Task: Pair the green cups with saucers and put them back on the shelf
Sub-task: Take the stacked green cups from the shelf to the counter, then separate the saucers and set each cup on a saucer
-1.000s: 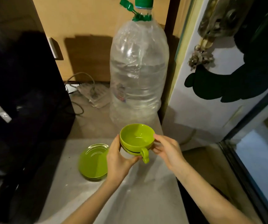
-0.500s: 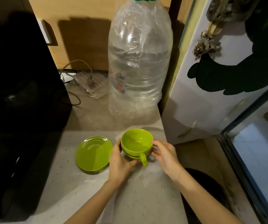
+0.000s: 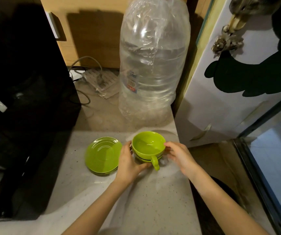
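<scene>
Two green cups are nested, the upper cup (image 3: 147, 145) open to me with its handle (image 3: 155, 162) pointing toward me. The rim of the lower cup shows just beneath it. My left hand (image 3: 129, 162) wraps the stack's left side and underside. My right hand (image 3: 178, 154) touches the rim on the right with its fingertips. The stack sits low over the pale counter (image 3: 144, 200); whether it rests on it I cannot tell. To the left lies a small stack of green saucers (image 3: 102, 155), flat on the counter, just beside my left hand.
A big clear water bottle (image 3: 153, 65) stands right behind the cups. A black appliance (image 3: 22, 99) fills the left side. A power strip with cables (image 3: 99, 80) lies at the back. A white door (image 3: 238, 90) and the counter's right edge border the right.
Both hands have lowered the nested cups from mid-air toward the counter, next to the saucers. The view has tilted downward.
</scene>
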